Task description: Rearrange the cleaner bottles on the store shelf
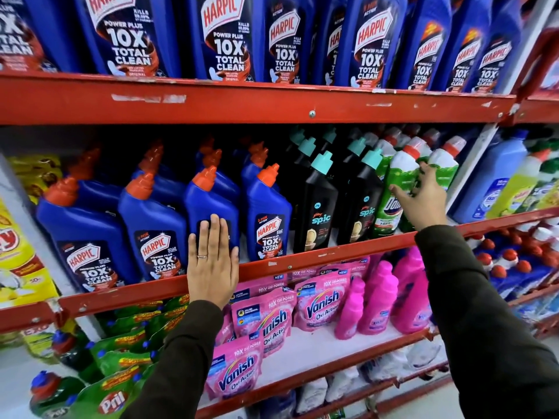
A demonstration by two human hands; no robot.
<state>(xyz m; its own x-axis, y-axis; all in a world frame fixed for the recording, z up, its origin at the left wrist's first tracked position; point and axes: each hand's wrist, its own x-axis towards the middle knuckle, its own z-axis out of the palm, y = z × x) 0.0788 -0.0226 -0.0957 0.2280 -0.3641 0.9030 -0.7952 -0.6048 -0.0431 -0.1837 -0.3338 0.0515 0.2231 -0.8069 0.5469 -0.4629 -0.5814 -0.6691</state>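
Note:
On the middle red shelf (302, 261) stands a row of blue Harpic bottles (87, 237) with orange caps, then black Spic bottles (317, 207) with teal caps, then green Domex bottles (399, 179) with white tops. My left hand (211, 261) lies flat, fingers together, against the front of the third blue Harpic bottle (208, 201) and over the shelf lip. My right hand (423, 198) reaches the front green Domex bottle, fingers spread and curling around its side; a full grip cannot be confirmed.
Large blue Harpic bottles (227, 40) fill the top shelf. Pink Vanish pouches (266, 322) and pink bottles (378, 300) sit on the shelf below. Green Pril bottles (115, 397) are lower left, yellow packs (18, 261) far left, more cleaner bottles (496, 182) on the right bay.

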